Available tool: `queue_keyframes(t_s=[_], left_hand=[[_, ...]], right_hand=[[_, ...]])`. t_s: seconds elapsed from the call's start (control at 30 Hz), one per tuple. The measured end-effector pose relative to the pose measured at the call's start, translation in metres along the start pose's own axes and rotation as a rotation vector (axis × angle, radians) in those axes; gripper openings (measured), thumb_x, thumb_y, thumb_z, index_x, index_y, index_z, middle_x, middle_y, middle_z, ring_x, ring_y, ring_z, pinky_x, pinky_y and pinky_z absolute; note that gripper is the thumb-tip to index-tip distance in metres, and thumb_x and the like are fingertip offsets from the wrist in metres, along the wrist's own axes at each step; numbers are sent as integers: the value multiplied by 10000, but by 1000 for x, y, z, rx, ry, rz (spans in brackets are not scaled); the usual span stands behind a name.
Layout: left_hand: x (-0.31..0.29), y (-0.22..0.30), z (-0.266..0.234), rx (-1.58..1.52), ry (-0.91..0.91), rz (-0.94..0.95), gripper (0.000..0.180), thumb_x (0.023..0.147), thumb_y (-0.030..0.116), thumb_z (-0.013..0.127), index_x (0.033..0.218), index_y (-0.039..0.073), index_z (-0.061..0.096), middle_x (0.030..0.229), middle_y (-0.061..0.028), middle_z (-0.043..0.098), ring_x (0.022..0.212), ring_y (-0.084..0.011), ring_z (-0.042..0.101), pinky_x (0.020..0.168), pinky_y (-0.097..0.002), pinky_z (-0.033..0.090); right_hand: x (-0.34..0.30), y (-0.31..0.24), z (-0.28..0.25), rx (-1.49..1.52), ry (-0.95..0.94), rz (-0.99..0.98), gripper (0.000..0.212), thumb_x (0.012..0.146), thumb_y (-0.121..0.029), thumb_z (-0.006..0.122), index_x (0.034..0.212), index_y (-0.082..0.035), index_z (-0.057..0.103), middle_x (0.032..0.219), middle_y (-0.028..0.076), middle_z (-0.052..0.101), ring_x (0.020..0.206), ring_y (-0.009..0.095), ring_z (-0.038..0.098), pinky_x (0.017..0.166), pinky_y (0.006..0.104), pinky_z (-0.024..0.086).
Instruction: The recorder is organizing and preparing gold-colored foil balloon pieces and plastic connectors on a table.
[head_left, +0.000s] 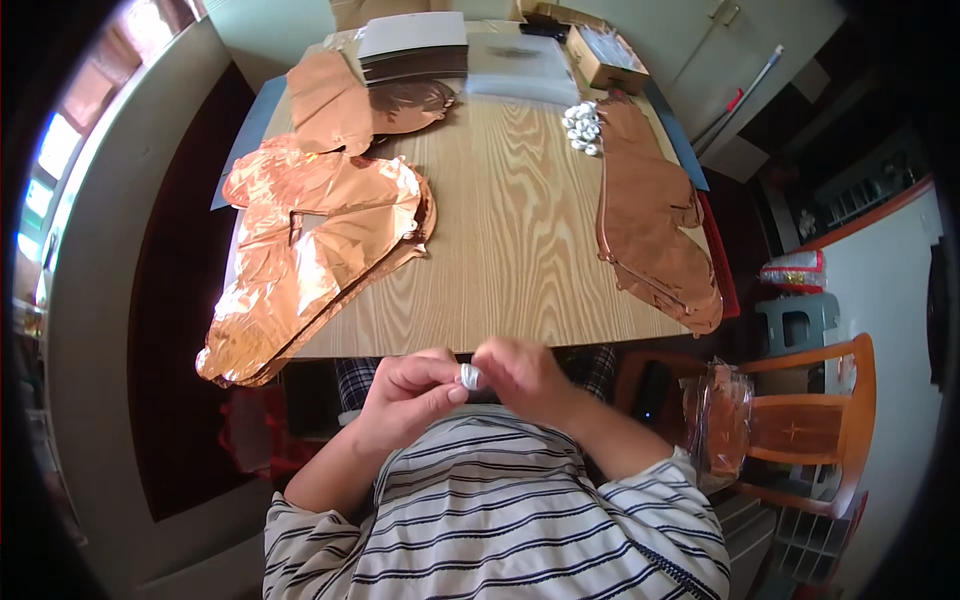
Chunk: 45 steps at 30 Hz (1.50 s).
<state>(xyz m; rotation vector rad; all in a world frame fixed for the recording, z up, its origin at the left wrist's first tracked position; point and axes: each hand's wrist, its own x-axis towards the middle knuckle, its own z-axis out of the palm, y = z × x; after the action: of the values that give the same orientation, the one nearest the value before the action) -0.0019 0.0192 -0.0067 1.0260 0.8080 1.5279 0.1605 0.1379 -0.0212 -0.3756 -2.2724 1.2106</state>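
My left hand [412, 391] pinches a small white roll [469, 377], which looks like coiled ribbon or string, between thumb and fingers just past the table's near edge. Close against its right side is my right hand [527, 378], fingers curled together and slightly blurred; what they hold, if anything, is hidden. Similar small white rolls [582, 128] lie in a heap on the right half of the table. Flat copper-coloured foil balloons [335, 245] are piled on the left, overhanging the near edge. More foil balloons [650, 205] lie stacked on the right.
On the wooden table [500, 240], a stack of white-topped cards or sheets [413, 40] stands at the back, beside clear plastic sleeves [520, 70]. A cardboard box [607, 62] holds clear packets. A wooden chair [800, 425] with a plastic-wrapped copper package [722, 420] is at right.
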Motion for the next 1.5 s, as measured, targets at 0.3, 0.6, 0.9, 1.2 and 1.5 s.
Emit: queue_keyframes(t_s=[0.3, 0.6, 0.9, 1.2, 1.5], left_hand=[[15, 10, 2, 558, -65, 132, 137, 874, -18, 653, 1004, -7, 696, 752, -67, 581, 650, -139, 543, 585, -255, 426], [29, -1, 0, 249, 266, 10, 157, 938, 75, 640, 1045, -26, 697, 809, -16, 608, 711, -63, 547, 605, -229, 437], [37, 11, 3, -67, 248, -247, 90, 918, 49, 652, 985, 3, 689, 778, 25, 579, 707, -41, 513, 617, -214, 408], [47, 11, -11, -478, 312, -244, 143, 945, 97, 601, 1020, 2, 676, 658, 53, 486, 577, -64, 347, 582, -233, 320], [53, 13, -8, -493, 255, -191, 145, 952, 100, 599, 1023, 2, 679, 706, 32, 545, 590, -60, 372, 596, -233, 333]], right_hand=[[36, -38, -43, -22, 101, -170, 77, 878, -93, 676, 840, -56, 620, 703, 63, 563, 587, 209, 570, 520, 320, 437], [50, -31, -39, -173, -8, -319, 69, 839, -87, 706, 850, -58, 644, 706, 73, 569, 614, 261, 572, 564, 351, 447], [67, -5, -49, 147, -119, 114, 203, 896, -154, 690, 766, -21, 609, 656, 67, 572, 595, 135, 567, 543, 302, 436], [44, -21, -45, -93, 77, 93, 85, 911, -85, 644, 951, -10, 641, 804, 80, 615, 664, 150, 589, 615, 291, 490], [60, -12, -31, -8, 103, -40, 258, 824, -10, 710, 1072, -1, 643, 862, 97, 671, 723, 199, 658, 696, 310, 542]])
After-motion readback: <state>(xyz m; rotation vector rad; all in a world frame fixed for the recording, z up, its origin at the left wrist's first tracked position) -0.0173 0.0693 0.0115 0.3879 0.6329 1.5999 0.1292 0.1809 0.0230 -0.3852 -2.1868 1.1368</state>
